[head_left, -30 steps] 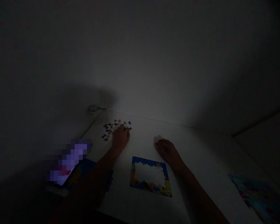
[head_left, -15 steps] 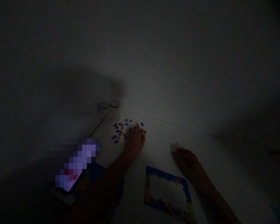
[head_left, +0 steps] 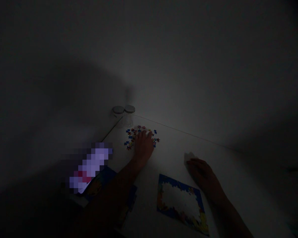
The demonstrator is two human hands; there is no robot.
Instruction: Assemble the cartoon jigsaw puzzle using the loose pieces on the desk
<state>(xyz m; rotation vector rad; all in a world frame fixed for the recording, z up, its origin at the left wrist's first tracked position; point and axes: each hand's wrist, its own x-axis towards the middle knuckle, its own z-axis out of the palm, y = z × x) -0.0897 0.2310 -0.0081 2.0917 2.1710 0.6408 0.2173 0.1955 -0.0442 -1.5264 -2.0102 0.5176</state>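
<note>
Loose jigsaw pieces in blue, red and yellow lie spread on the pale table. My left hand rests over them with its fingers apart, touching the pile and hiding part of it. On the right, my right hand lies low over the table, loosely bent and with nothing visible in it; dim light blurs its fingertips. Between my arms sits a jigsaw border, a blue and yellow frame of joined pieces around a bare middle.
Two jars with metal lids stand at the table's far corner, near the wall. A lit phone-like screen, pixelated, is at the left. A blue and yellow picture sheet lies partly under my left forearm. The room is dark.
The view has shifted, so the scene sits slightly farther right and the jars show more. My left hand's fingers have moved a little among the pieces. My right hand keeps its place beside the border.
</note>
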